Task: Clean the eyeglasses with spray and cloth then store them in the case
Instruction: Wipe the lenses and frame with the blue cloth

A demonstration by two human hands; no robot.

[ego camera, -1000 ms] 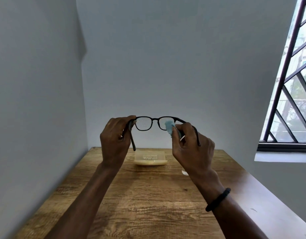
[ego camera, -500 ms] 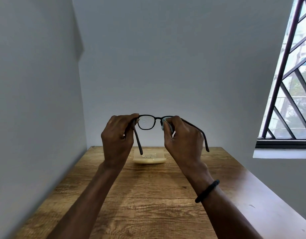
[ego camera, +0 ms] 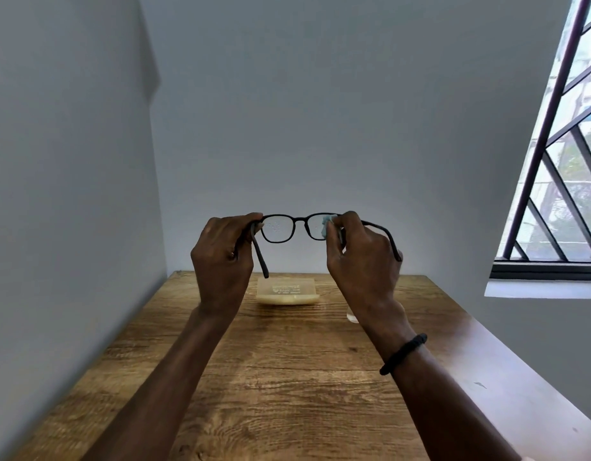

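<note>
Black-framed eyeglasses [ego camera: 299, 221] are held up in the air above the table, temples unfolded toward me. My left hand [ego camera: 222, 261] grips the frame's left corner at the hinge. My right hand [ego camera: 360, 261] pinches a small light-blue cloth [ego camera: 326, 224] against the right lens. Fine droplets speckle the left lens. A pale yellow glasses case [ego camera: 289, 292] lies on the wooden table [ego camera: 287, 377] below the glasses, near the back wall. A small clear object [ego camera: 353, 317], perhaps the spray bottle, shows behind my right wrist, mostly hidden.
Grey walls close in at the left and the back of the table. A barred window [ego camera: 560, 181] with a white sill is at the right. A black band sits on my right wrist.
The glasses and both hands have shifted slightly within the view. My right hand slid the cloth from the lens's inner part to its outer edge, uncovering more of the right lens.
</note>
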